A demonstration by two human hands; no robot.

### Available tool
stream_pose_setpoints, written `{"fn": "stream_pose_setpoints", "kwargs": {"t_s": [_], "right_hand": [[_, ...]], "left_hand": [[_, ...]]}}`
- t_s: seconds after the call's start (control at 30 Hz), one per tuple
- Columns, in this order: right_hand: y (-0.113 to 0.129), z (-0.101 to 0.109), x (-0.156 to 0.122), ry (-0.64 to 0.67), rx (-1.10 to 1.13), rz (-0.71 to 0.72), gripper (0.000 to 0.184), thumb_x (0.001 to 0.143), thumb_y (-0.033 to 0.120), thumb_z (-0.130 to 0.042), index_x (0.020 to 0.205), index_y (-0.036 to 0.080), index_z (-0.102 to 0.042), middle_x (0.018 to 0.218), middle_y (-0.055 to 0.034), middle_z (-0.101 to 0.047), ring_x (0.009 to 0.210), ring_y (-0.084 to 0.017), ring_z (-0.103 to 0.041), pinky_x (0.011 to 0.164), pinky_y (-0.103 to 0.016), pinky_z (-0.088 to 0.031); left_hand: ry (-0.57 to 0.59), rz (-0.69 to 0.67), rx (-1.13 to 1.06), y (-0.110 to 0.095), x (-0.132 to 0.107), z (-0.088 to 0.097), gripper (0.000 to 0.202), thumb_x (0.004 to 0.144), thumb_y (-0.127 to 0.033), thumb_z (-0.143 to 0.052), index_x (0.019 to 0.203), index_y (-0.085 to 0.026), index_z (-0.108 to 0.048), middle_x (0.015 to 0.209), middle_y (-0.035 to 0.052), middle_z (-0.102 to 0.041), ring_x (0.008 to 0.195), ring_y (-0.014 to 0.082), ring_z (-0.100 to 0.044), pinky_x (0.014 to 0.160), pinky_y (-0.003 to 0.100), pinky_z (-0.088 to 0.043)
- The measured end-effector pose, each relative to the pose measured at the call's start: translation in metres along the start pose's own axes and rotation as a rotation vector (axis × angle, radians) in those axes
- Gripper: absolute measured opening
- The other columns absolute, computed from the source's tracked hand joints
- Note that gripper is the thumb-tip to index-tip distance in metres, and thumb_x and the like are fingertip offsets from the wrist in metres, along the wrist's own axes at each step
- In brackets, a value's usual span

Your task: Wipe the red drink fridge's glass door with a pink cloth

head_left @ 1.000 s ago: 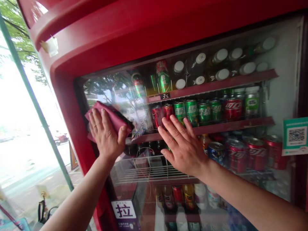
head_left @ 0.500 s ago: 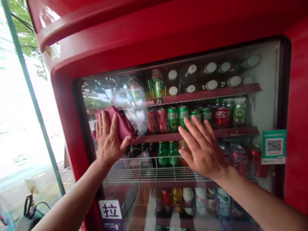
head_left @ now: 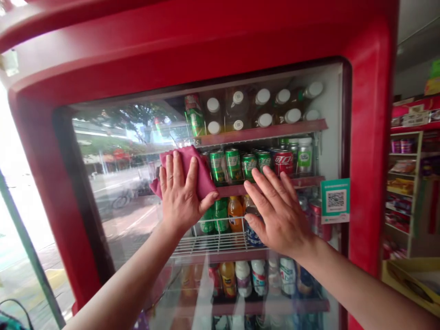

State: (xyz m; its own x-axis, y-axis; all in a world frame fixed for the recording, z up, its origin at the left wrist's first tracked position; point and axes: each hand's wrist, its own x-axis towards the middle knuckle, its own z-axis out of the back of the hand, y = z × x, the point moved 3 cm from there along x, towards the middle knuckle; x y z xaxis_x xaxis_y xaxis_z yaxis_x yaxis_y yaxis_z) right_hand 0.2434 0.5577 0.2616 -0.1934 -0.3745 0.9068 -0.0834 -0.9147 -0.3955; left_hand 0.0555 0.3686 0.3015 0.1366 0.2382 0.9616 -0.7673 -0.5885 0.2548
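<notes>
My left hand (head_left: 183, 195) presses a crumpled pink cloth (head_left: 203, 176) against the glass door (head_left: 117, 201) of a red drinks fridge. Its fingers lie stretched over the cloth, and the thumb rests at the cloth's lower right edge. To the right, my right hand (head_left: 277, 208) is held up with its fingers apart and nothing in it, palm towards the glass. Whether that palm touches the glass I cannot tell. Behind the glass stand green cans (head_left: 233, 165), a red can (head_left: 283, 161) and orange bottles (head_left: 235, 213), partly hidden by my hands.
A teal QR-code sticker (head_left: 335, 201) is on the right side of the door. The red fridge frame (head_left: 369, 160) surrounds the glass. Further right stand shop shelves (head_left: 402, 183) with packages and a yellow box (head_left: 412, 279). A green pole (head_left: 29, 252) slants at the left, by the street.
My left hand and the cloth have slid right across the glass, closer to my right hand. The view has shifted right, bringing the shop shelves into sight.
</notes>
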Motion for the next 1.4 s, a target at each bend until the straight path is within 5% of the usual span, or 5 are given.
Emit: {"fn": "stream_pose_setpoints", "kwargs": {"t_s": [0.2, 0.37, 1.03, 1.2, 1.4], "right_hand": [[-0.001, 0.009, -0.007, 0.0, -0.021, -0.032, 0.069, 0.111, 0.044, -0.056, 0.172, 0.016, -0.037, 0.176, -0.0161, -0.043, 0.17, -0.034, -0.03, 0.139, -0.065, -0.027], [0.014, 0.007, 0.001, 0.012, -0.076, -0.025, 0.064, 0.111, 0.042, -0.058, 0.167, 0.012, -0.045, 0.173, -0.0199, -0.047, 0.17, -0.035, -0.031, 0.138, -0.065, -0.028], [0.149, -0.091, 0.075, 0.145, -0.068, 0.14, 0.059, 0.11, 0.04, -0.058, 0.161, 0.012, -0.054, 0.174, -0.0157, -0.047, 0.171, -0.032, -0.03, 0.141, -0.059, -0.026], [0.171, -0.11, 0.08, 0.158, -0.049, 0.16, 0.058, 0.11, 0.043, -0.056, 0.158, 0.011, -0.056, 0.174, -0.0165, -0.047, 0.171, -0.034, -0.028, 0.141, -0.06, -0.026], [0.154, -0.097, 0.068, 0.136, -0.048, 0.168, 0.06, 0.111, 0.047, -0.053, 0.16, 0.012, -0.055, 0.175, -0.0158, -0.045, 0.173, -0.033, -0.024, 0.142, -0.06, -0.025]], "left_hand": [[0.047, -0.115, -0.083, -0.05, 0.015, -0.015, 0.114, 0.089, -0.084, -0.066, 0.178, -0.025, -0.026, 0.187, 0.0175, -0.006, 0.174, 0.0442, -0.009, 0.14, 0.064, -0.009], [0.09, -0.338, -0.097, -0.051, 0.016, -0.012, 0.109, 0.091, -0.088, -0.059, 0.176, -0.026, -0.031, 0.185, 0.0194, -0.017, 0.173, 0.0397, -0.017, 0.14, 0.058, -0.012], [0.022, -0.133, -0.03, 0.21, -0.06, 0.069, 0.099, 0.098, -0.08, -0.055, 0.178, -0.03, -0.024, 0.187, 0.0143, -0.014, 0.172, 0.0426, -0.017, 0.139, 0.064, -0.018], [-0.011, 0.006, -0.066, 0.232, -0.071, 0.076, 0.097, 0.098, -0.084, -0.05, 0.177, -0.034, -0.027, 0.187, 0.0097, -0.015, 0.173, 0.0407, -0.016, 0.14, 0.063, -0.014], [-0.018, 0.132, -0.062, 0.212, -0.067, 0.074, 0.099, 0.099, -0.083, -0.046, 0.177, -0.026, -0.027, 0.187, 0.014, -0.013, 0.174, 0.0418, -0.011, 0.139, 0.064, -0.008]]}}
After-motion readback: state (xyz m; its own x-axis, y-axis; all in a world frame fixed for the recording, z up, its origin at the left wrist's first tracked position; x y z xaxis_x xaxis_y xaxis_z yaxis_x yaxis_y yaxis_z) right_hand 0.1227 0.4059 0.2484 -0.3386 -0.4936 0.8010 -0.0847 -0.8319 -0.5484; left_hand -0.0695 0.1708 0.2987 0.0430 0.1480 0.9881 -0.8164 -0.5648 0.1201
